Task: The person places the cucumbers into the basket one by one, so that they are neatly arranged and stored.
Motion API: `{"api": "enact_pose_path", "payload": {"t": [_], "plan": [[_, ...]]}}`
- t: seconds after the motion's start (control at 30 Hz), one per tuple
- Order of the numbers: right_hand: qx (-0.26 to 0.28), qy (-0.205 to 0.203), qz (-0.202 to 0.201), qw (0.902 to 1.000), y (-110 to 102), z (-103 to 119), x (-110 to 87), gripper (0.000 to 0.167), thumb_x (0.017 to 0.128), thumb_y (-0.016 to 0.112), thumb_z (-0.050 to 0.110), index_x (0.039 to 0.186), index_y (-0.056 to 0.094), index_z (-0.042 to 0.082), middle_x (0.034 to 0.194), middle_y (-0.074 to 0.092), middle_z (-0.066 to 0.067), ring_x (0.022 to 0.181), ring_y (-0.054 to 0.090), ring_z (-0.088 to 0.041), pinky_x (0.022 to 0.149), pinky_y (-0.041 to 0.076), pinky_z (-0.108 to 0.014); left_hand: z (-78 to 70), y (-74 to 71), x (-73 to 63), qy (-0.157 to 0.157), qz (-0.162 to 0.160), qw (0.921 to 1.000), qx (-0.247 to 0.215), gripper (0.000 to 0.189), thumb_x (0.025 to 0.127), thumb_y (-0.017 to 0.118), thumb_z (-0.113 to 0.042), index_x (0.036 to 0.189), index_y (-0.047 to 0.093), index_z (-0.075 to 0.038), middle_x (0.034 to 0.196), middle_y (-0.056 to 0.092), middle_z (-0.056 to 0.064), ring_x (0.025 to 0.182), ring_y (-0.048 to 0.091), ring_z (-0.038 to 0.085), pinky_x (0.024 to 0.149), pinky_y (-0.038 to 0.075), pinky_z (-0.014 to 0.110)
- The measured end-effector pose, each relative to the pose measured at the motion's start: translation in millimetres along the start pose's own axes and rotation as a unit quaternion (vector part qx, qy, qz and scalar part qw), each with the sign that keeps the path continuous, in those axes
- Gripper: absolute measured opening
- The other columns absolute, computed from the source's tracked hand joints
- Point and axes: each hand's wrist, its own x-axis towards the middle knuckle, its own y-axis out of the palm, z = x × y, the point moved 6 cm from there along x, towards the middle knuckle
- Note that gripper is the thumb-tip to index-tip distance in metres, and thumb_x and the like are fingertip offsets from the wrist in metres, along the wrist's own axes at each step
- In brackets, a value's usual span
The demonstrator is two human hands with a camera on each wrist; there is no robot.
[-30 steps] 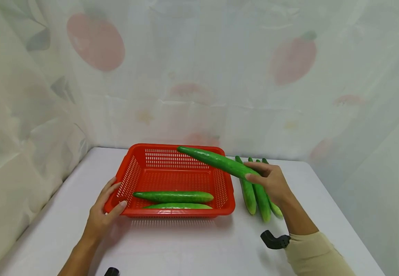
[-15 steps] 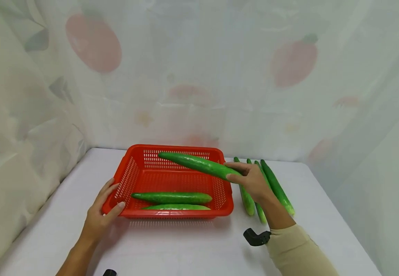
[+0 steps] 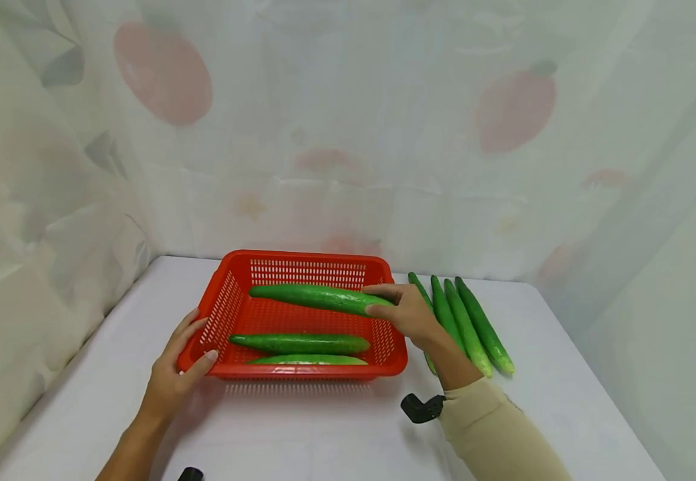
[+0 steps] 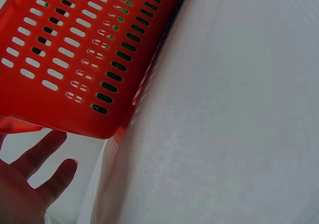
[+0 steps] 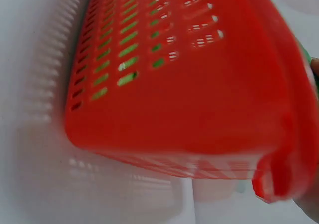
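A long green cucumber (image 3: pixel 312 297) is held by its lighter right end in my right hand (image 3: pixel 407 312), thumb in front and fingers over the top. It hangs nearly level inside the outline of the red plastic basket (image 3: pixel 300 372). Two more cucumbers, one at the back (image 3: pixel 300 344) and one at the front (image 3: pixel 312 359), lie side by side along the basket's near wall. At the near left corner my left hand (image 3: pixel 170 381) grips the rim, thumb at the front and fingers along the left side. The right wrist view mostly shows the basket's outer wall (image 5: pixel 189 104).
Several cucumbers (image 3: pixel 483 324) lie in a row on the white table (image 3: pixel 300 434), right of the basket; the right forearm partly covers them. A pale patterned curtain (image 3: pixel 336 120) stands behind the table and along its sides. Black wrist mounts (image 3: pixel 423 408) stick out near both wrists.
My right hand has carried its cucumber left and down, from above the cucumber row to within the basket, and it has turned closer to level. My left hand stays at the basket corner.
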Motion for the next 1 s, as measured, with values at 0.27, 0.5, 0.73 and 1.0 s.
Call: {"api": "enact_pose_path", "payload": {"t": [0.27, 0.5, 0.73, 1.0], "plan": [[-0.028, 0.030, 0.022, 0.9989, 13, -7, 9.1, 0.034, 0.086, 0.072, 0.012, 0.119, 0.069, 0.009, 0.109, 0.064, -0.008, 0.091, 0.059, -0.027, 0.074, 0.054, -0.036, 1.5, 1.0, -0.8, -0.004, 0.004, 1.0000, 0.002, 0.057, 0.090, 0.065, -0.010, 0.143, 0.046, -0.011, 0.154, 0.028, 0.000, 0.132, 0.031, 0.005, 0.088, 0.037, 0.008], [-0.055, 0.044, 0.038, 0.9968, 24, -5, 16.9, 0.033, 0.086, 0.071, 0.011, 0.119, 0.070, 0.010, 0.107, 0.064, -0.008, 0.089, 0.059, -0.025, 0.072, 0.054, -0.035, 1.9, 0.1, -0.2, -0.003, 0.003, 1.0000, 0.008, 0.057, 0.089, 0.065, -0.011, 0.143, 0.046, -0.011, 0.154, 0.027, -0.001, 0.131, 0.032, 0.004, 0.087, 0.037, 0.008], [-0.059, 0.035, 0.054, 0.9962, 32, -7, 23.0, 0.031, 0.085, 0.071, 0.008, 0.116, 0.071, 0.009, 0.104, 0.065, -0.008, 0.090, 0.059, -0.026, 0.076, 0.054, -0.040, 3.9, -0.3, 0.0, -0.001, 0.001, 1.0000, 0.007, 0.057, 0.089, 0.066, -0.010, 0.143, 0.046, -0.010, 0.154, 0.028, 0.001, 0.131, 0.032, 0.004, 0.087, 0.037, 0.008], [-0.081, 0.029, 0.069, 0.9939, 40, -10, 29.0, 0.029, 0.085, 0.072, 0.007, 0.114, 0.071, 0.007, 0.103, 0.068, -0.003, 0.091, 0.060, -0.022, 0.076, 0.053, -0.036, 1.5, 0.3, 1.1, 0.006, -0.001, 0.9999, -0.010, 0.055, 0.089, 0.065, -0.006, 0.141, 0.047, -0.007, 0.154, 0.029, 0.004, 0.131, 0.033, 0.004, 0.091, 0.035, 0.008]]}}
